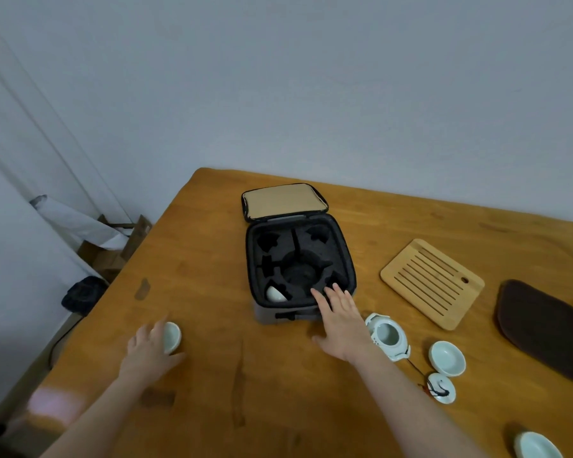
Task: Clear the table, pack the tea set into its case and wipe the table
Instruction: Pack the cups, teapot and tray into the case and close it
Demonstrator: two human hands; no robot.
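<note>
The open tea set case (348,256) stands in the middle of the wooden table (212,375), its lid (283,201) folded back. One pale cup (276,294) sits in the near-left slot of the black foam. My left hand (149,347) grips another pale cup (173,337) on the table left of the case. My right hand (339,320) lies flat with straight fingers over the case's near-right corner. Right of that hand stand a white teapot (388,337), a cup (446,358), a painted lid (441,388) and, at the bottom edge, another cup (538,446).
A slatted bamboo tray (432,283) lies right of the case, and a dark brown cloth (543,328) beyond it near the right edge. Left of the table, cardboard boxes (113,249) and a dark bag (83,294) sit on the floor by the wall.
</note>
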